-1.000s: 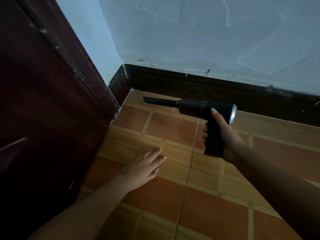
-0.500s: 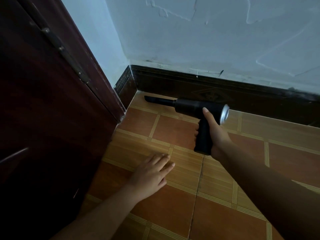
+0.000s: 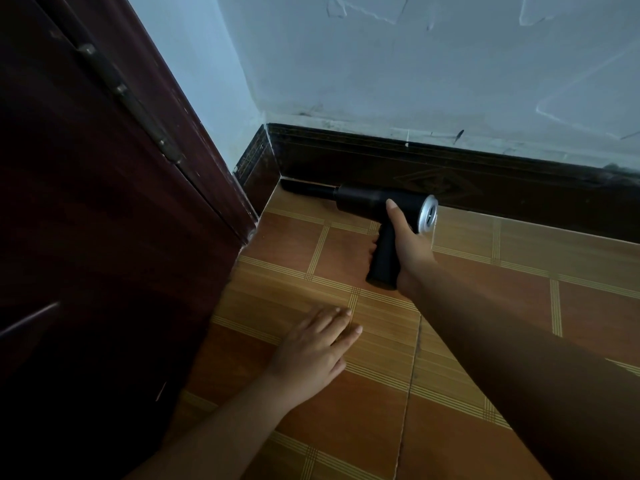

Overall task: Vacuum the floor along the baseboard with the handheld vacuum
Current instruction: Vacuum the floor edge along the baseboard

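My right hand point(image 3: 410, 247) grips the handle of a black handheld vacuum point(image 3: 367, 202) with a silver rear cap. Its narrow nozzle point(image 3: 304, 187) points left, low along the dark baseboard point(image 3: 485, 181), with the tip near the room's corner. The brown and orange tiled floor point(image 3: 381, 341) runs below it. My left hand point(image 3: 313, 346) lies flat on the tiles, palm down, fingers together, holding nothing, nearer to me than the vacuum.
A dark red wooden door point(image 3: 86, 220) stands on the left, its edge reaching almost to the corner. The pale blue wall point(image 3: 415, 64) rises above the baseboard. A crack runs through the tiles point(image 3: 414, 358) between my arms.
The vacuum has moved away from me and left, its nozzle now against the baseboard at the corner. My left hand stays flat on the floor.
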Tool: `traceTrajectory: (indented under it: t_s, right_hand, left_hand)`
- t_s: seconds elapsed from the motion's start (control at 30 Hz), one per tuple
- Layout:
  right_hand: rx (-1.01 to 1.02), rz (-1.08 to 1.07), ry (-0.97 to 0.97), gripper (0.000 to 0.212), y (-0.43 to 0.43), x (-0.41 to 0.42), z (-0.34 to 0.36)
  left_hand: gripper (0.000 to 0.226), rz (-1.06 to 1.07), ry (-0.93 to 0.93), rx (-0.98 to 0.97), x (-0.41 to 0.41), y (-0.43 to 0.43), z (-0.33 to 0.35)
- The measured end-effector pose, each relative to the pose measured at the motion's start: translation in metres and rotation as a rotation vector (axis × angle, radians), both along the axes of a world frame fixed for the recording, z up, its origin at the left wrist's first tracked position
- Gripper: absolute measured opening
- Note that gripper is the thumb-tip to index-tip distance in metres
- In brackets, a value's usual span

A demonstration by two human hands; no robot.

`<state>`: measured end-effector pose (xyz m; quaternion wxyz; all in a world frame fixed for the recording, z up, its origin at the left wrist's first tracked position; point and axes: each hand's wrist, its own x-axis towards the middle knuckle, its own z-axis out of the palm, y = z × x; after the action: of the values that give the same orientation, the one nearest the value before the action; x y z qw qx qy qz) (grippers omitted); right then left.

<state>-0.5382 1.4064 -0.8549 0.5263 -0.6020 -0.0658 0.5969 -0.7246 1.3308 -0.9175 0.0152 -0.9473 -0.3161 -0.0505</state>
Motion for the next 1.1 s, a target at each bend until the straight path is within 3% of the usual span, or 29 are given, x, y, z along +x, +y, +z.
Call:
traceTrajectory:
  t_s: [0.43,0.57,0.67,1.1]
  right_hand:
    - [-0.054,0.118,0.039,0.046,-0.012,0.006,0.000]
    - [-0.067,0.165,0.032,0.048,-0.016,0.011,0.001]
    - [-0.065,0.193,0.048,0.049,-0.019,0.013,0.001]
    - [-0.035,0.089,0.021,0.043,-0.001,0.014,0.003]
  left_hand:
    - [0.056,0.025,0.062,-0.026,0.001,-0.002,0.003]
    - [0.041,0.039,0.070,-0.016,0.003,-0.005,0.005]
    - [0.049,0.059,0.112,-0.079,0.005,-0.005,0.009]
    - [0.046,0.081,0.072,-0.127,0.002,-0.005,0.006]
